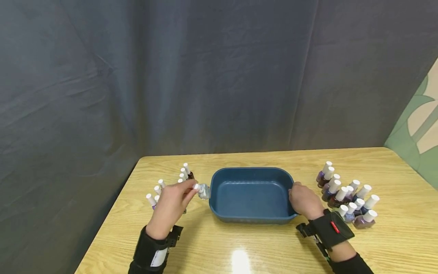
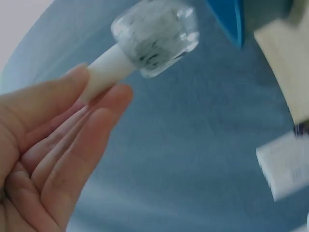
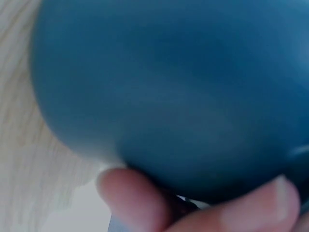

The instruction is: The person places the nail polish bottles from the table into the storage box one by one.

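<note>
My left hand (image 1: 173,201) pinches the white cap of a nail polish bottle (image 1: 204,191), held tilted beside the left rim of a blue plastic tub (image 1: 253,220). In the left wrist view, thumb and fingertips close on the cap, and the clear glass bottle (image 2: 155,36) shows silvery contents with darker flecks. At the tub's right end, my right hand (image 1: 304,199) grips the rim with curled fingers. The right wrist view has the tub's blue wall (image 3: 159,96) filling most of it, fingers (image 3: 133,200) against its edge. A dark patch between those fingers is too blurred to identify.
Several white-capped nail polish bottles (image 1: 364,220) stand grouped right of the tub, near my right wrist. More bottles (image 1: 189,175) stand at the left, partly hidden by my left hand. A dark grey cloth (image 1: 222,76) hangs behind the wooden table (image 1: 212,247).
</note>
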The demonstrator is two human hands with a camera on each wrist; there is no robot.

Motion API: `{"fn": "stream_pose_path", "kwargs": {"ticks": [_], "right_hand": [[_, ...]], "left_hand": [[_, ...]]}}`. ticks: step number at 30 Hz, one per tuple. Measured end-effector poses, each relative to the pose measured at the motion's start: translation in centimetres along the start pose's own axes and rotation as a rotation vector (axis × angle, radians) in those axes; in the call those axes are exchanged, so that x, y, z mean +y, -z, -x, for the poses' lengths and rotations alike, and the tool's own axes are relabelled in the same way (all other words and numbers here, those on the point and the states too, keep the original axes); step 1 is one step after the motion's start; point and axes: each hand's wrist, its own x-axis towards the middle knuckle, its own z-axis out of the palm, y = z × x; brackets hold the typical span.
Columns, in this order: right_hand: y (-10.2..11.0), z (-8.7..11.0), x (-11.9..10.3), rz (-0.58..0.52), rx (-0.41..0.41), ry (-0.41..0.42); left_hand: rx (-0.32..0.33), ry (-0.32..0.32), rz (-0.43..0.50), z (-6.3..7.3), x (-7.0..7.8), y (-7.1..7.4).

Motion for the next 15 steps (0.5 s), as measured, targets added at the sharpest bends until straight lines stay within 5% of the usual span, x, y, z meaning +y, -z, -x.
{"fn": "stream_pose_path", "kwargs": {"ticks": [6,15], "right_hand": [[0.0,-0.1,-0.1,-0.002,0.001,-0.014],[-0.1,-0.1,0.0,-0.008,-0.011,-0.024]], "left_hand": [[-0.034,-0.08,0.034,-1.0,1.0,-2.2],[-0.168,-0.161,-0.047,-1.3,1.1,-5.0]]}}
